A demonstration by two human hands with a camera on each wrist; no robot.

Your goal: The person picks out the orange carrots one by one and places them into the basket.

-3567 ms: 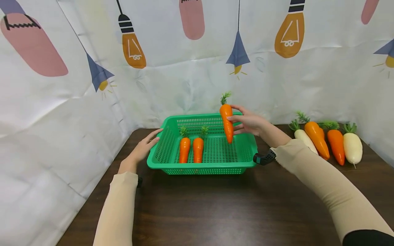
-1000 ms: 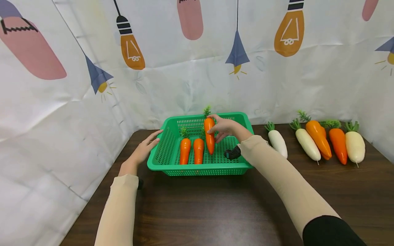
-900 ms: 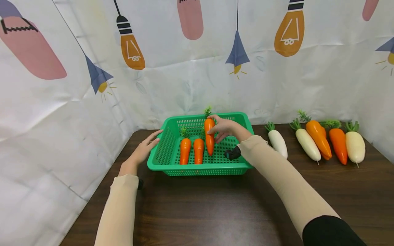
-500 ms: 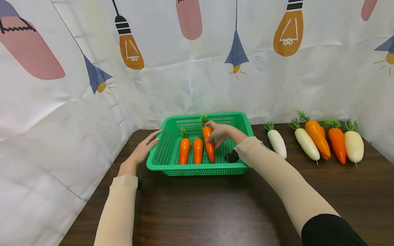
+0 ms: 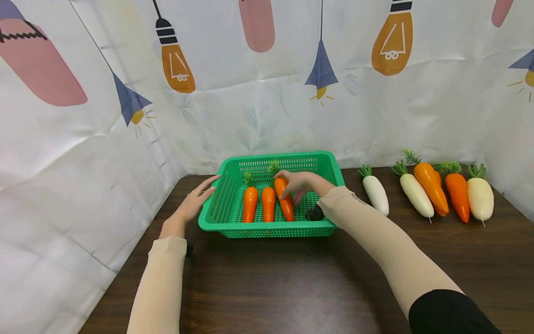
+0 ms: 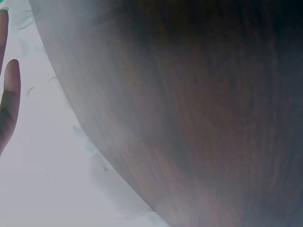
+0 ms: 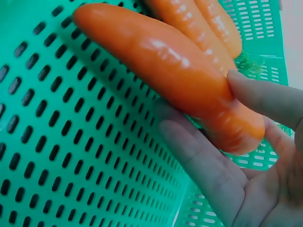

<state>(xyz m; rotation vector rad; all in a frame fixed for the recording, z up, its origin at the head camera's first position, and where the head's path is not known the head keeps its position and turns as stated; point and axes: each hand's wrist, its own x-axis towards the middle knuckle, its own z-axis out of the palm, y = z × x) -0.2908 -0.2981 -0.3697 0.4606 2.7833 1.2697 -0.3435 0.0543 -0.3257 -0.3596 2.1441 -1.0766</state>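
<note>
My right hand [image 5: 301, 182] grips an orange carrot [image 5: 285, 204] near its leafy end, low inside the green basket [image 5: 267, 227]. In the right wrist view the thumb lies on one side of this carrot [image 7: 165, 61] and the fingers on the other, close over the slotted basket floor. To its left two more carrots lie side by side, a middle carrot [image 5: 268, 204] and a left carrot [image 5: 250, 204]. With fingers extended, my left hand [image 5: 191, 204] rests at the basket's left rim; only a couple of its fingertips show in the left wrist view.
Right of the basket lies a white radish [image 5: 376, 195] on the dark wooden table [image 5: 267, 283]. Farther right, a group holds another white radish [image 5: 417, 195], several orange carrots [image 5: 457, 197] and a thick white radish [image 5: 480, 199]. A patterned curtain [image 5: 267, 116] borders the back and left.
My right hand has carried the carrot leftward across the basket and lowered it beside the other two. The nearest white radish has come out from behind the right arm. My left hand stays put.
</note>
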